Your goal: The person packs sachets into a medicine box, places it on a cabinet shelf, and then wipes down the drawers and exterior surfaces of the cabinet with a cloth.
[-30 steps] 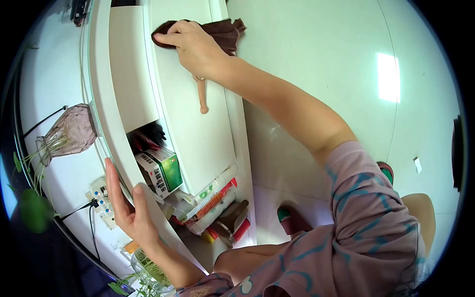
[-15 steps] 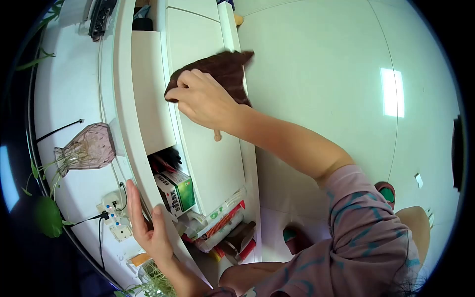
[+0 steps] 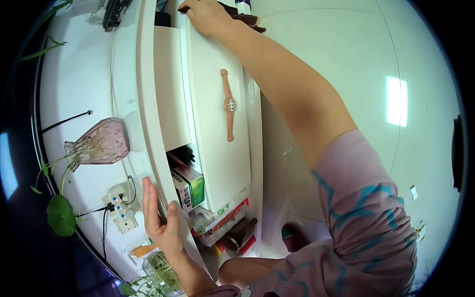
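Note:
My right hand (image 3: 207,17) grips a dark brown cloth (image 3: 243,18) at the top of the view, against the top edge of the white drawer front (image 3: 217,163). The cloth hangs over toward the floor side. A wooden handle (image 3: 229,105) with a round metal emblem shows fully on the drawer front. My left hand (image 3: 164,225) rests at the edge of the white cabinet top (image 3: 153,114), fingers extended and thumb apart, holding nothing. Inside the pulled-out drawer, a green and white box (image 3: 189,189) sits beside something black.
On the cabinet top are a pink glass vase (image 3: 106,142) with a plant, a power socket (image 3: 121,210), a black power strip (image 3: 116,14) and another plant (image 3: 161,272). Below the drawer lie packaged cups (image 3: 227,220). A slipper (image 3: 293,237) is on the floor.
My right hand first came down over the handle with the cloth, then moved up to the far end of the drawer front, uncovering the handle. My left hand stays at the cabinet edge.

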`<state>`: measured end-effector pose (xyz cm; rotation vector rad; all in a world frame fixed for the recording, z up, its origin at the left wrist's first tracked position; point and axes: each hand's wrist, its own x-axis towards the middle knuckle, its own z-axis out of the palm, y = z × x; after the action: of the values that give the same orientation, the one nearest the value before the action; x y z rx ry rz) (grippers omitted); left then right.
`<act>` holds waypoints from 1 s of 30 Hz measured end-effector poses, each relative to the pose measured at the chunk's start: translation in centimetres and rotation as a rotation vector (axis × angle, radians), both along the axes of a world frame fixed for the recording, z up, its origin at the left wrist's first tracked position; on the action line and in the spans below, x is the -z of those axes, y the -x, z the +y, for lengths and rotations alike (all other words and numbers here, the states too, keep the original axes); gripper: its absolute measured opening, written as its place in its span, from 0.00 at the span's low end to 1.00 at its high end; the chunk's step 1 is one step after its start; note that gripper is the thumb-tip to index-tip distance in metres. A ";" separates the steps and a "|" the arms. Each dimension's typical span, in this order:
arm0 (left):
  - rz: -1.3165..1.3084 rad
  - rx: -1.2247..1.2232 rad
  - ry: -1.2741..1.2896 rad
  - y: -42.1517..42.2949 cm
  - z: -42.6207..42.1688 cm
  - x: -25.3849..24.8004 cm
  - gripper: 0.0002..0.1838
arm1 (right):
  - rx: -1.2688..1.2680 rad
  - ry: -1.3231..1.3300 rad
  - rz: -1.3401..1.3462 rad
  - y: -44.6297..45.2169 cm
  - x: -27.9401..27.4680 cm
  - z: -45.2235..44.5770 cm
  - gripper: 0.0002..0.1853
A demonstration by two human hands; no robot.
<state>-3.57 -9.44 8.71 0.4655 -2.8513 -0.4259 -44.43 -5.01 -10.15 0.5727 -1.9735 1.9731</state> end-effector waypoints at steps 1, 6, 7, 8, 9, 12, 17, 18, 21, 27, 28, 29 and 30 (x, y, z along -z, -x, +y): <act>-0.021 0.013 0.006 -0.2 -0.3 -0.1 0.33 | -0.003 -0.013 -0.005 0.2 -0.2 0.2 0.16; -0.001 -0.048 0.035 0.9 1.3 -0.2 0.42 | 0.279 0.019 0.042 -2.0 2.4 -1.8 0.20; -0.115 -0.021 0.133 1.1 1.5 -0.5 0.44 | 0.190 0.035 0.010 -3.7 2.4 -1.4 0.24; -0.231 0.005 0.230 1.3 1.8 -0.6 0.46 | 0.066 -0.061 -0.018 -5.8 2.1 -0.5 0.23; -0.262 0.000 0.257 1.6 2.2 -0.5 0.49 | -0.012 -0.037 0.024 -8.6 2.5 0.1 0.22; -0.283 -0.028 0.288 1.6 2.0 -0.6 0.48 | -0.160 0.064 0.187 -16.6 3.4 1.6 0.20; -0.318 -0.070 0.316 1.3 1.7 -0.8 0.44 | -0.212 0.139 0.206 -15.1 3.3 1.0 0.29; -0.307 -0.057 0.320 1.2 1.6 -0.8 0.43 | -0.101 0.108 0.198 -13.6 3.1 0.2 0.32; -0.300 -0.057 0.320 0.9 1.5 -0.8 0.43 | 0.056 0.166 0.105 -8.1 2.5 -2.1 0.32; -0.284 -0.089 0.314 0.5 1.3 -0.8 0.43 | 0.335 0.165 -0.015 -1.1 6.7 -5.8 0.29; -0.286 -0.080 0.331 0.6 1.2 -0.7 0.43 | 0.509 0.096 -0.026 -1.1 7.4 -6.0 0.26; -0.286 -0.088 0.327 0.7 1.2 -0.6 0.43 | 0.501 0.094 -0.024 -1.9 8.6 -5.9 0.26; -0.283 -0.094 0.324 0.8 1.3 -0.6 0.43 | 0.252 0.168 -0.162 -3.4 9.6 -4.5 0.29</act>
<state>-4.40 -8.12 9.26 0.6340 -3.0664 0.1310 -41.04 -9.50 -19.77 0.1193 -1.8392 2.0506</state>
